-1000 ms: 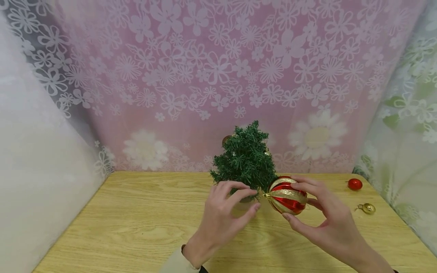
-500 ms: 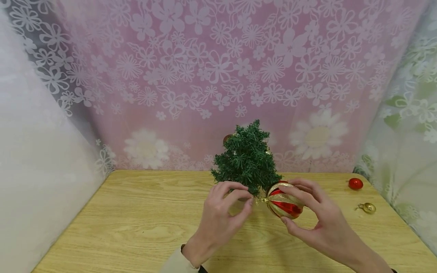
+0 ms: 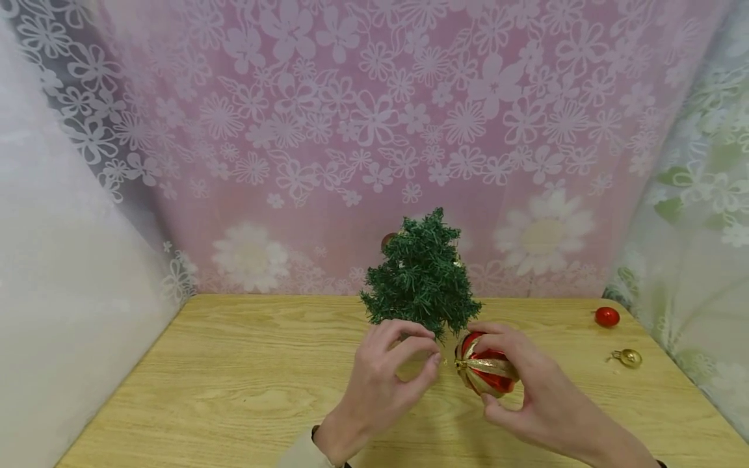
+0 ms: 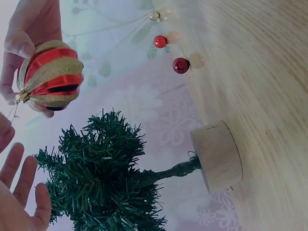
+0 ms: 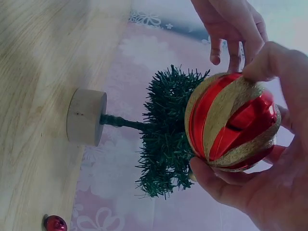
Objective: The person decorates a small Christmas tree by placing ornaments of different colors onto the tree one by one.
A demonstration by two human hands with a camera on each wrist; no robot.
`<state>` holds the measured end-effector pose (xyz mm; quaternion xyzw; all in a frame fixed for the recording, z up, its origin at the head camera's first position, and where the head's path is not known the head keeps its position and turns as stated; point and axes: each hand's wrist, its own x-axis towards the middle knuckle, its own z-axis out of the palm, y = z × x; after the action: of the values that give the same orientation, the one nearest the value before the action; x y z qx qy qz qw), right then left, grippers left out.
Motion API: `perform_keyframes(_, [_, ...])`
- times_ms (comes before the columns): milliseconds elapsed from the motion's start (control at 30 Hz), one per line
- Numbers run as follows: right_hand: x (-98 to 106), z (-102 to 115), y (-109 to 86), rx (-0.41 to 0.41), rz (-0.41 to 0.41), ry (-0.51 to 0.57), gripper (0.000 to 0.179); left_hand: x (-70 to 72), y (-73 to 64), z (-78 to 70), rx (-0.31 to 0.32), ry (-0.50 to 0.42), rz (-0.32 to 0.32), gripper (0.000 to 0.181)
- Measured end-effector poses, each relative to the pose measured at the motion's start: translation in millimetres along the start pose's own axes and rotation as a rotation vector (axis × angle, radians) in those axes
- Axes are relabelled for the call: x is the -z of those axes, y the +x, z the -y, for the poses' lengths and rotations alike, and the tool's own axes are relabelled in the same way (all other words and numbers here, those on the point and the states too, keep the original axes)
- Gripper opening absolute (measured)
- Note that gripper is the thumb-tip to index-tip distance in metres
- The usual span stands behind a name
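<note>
My right hand (image 3: 541,383) grips a large red bauble (image 3: 488,365) with glittery gold stripes, thumb below and fingers over the top. Its gold cap (image 4: 22,96) points left. From the cap a thin clear string (image 4: 15,114) runs to my left hand (image 3: 387,367), whose thumb and index fingertips pinch it; the other fingers are spread loosely. Just beyond both hands stands a small green artificial Christmas tree (image 3: 418,273). In the left wrist view its round wooden base (image 4: 219,156) shows on the table; the hands hide that base in the head view.
At the table's right side lie a small red bauble (image 3: 607,316) and a small gold bauble (image 3: 630,358). A dark red bauble (image 4: 181,65) shows in the left wrist view. Another ornament (image 3: 388,241) peeks out behind the tree. Floral curtains (image 3: 328,162) surround the wooden table (image 3: 234,383).
My left fingertips have come together from a wider spread. The right hand has brought the large bauble nearer to me, away from the tree's lower branches. The tree stays put.
</note>
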<state>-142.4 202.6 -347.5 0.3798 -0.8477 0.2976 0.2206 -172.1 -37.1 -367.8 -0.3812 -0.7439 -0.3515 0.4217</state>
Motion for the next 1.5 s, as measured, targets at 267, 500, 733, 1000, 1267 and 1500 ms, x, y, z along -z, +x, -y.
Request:
perform_keyframes(267, [-5,5,-0.2,-0.015,-0.014,-0.073,0.069,-0.3,-0.1,-0.9,-0.029,-0.014,-0.003,0.008])
perform_keyframes(500, [-20,4,2.8,0.004,-0.114,-0.152,0.04,-1.3,-1.7,-1.7,-0.075,0.005,0.004,0.007])
perform_keyframes(733, [-25,3,2.6,0.041,-0.231,-0.163,0.029,-2.1,-3.6,-1.8,-0.117,0.042,0.008,0.007])
perform_keyframes(1000, [-25,4,2.4,0.086,-0.242,-0.177,0.011,-3.0,-3.5,-1.9,-0.105,0.023,-0.01,0.008])
perform_keyframes(1267, [-23,7,2.9,0.086,-0.224,-0.182,0.036,-4.3,-5.7,-1.1,-0.081,0.002,0.006,0.007])
perform_keyframes(1500, [-23,10,3.6,0.088,-0.211,-0.179,0.036,-5.2,-8.4,-3.7,-0.029,-0.102,0.077,0.009])
